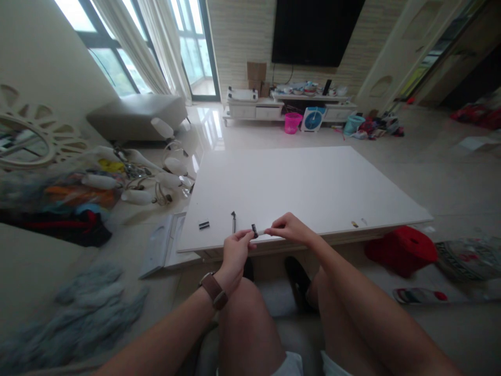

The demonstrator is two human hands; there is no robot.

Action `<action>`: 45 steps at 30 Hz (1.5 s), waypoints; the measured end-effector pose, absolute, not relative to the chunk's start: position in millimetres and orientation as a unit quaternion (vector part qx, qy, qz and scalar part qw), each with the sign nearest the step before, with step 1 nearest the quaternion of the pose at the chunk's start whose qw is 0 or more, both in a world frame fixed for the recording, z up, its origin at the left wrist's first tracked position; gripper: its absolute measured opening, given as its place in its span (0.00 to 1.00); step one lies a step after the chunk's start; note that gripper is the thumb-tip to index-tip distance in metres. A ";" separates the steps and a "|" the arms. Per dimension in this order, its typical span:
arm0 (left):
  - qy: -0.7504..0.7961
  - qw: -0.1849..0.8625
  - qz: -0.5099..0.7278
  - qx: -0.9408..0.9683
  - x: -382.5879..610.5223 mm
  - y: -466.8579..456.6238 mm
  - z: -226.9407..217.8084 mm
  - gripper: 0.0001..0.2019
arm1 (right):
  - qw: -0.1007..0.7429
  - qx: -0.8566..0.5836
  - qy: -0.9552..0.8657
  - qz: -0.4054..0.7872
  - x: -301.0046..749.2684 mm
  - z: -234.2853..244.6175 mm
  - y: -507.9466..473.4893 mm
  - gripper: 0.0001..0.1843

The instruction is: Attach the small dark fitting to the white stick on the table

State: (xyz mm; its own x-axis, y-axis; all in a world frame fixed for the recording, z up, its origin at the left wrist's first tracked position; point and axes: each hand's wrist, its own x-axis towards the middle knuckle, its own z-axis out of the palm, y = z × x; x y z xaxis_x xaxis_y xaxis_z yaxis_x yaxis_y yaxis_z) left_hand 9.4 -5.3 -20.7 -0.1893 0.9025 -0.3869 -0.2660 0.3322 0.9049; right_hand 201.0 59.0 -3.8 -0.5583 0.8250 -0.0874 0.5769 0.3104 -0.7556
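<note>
Over the front edge of the white table (297, 193), my left hand (236, 253) pinches a small black piece that looks like a razor cartridge (254, 231). My right hand (288, 228) is closed on a thin whitish stick (261, 232), its end touching or very close to the cartridge. Just beyond my left hand lies a slim dark razor handle (234, 223). Farther left on the tabletop is a small black-and-silver piece (204, 225), perhaps another cartridge. The stick's exact kind is too small to make out.
Small scraps (354, 224) lie near the table's right front edge. A red stool (403, 250) stands to the right. An open white box (160, 245) and a lamp with several white shades (168, 180) are on the floor at left.
</note>
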 end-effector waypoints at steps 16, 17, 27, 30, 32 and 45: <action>0.541 0.638 0.493 0.238 7.1 -3.1 -21.2 0.16 | 0.336 -0.367 -0.766 0.408 192.1 -7.9 62.9 0.22; 0.529 0.650 0.497 0.226 7.4 -3.2 -21.2 0.15 | 0.339 -0.332 -0.781 0.407 188.0 -8.7 61.9 0.19; 0.504 0.672 0.524 0.141 7.1 1.2 -14.1 0.04 | 0.274 -0.297 -0.835 0.373 171.0 -13.3 60.0 0.04; 0.508 0.671 0.519 0.150 8.0 2.8 -13.5 0.03 | 0.279 -0.302 -0.826 0.386 173.8 -13.2 58.1 0.06; 0.509 0.673 0.516 0.147 8.8 3.5 -12.4 0.02 | 0.297 -0.308 -0.812 0.396 174.5 -15.5 58.1 0.08; 0.488 0.642 0.236 0.542 22.6 -22.1 -20.3 0.08 | 0.336 -0.534 -0.678 0.376 154.7 -64.1 74.5 0.15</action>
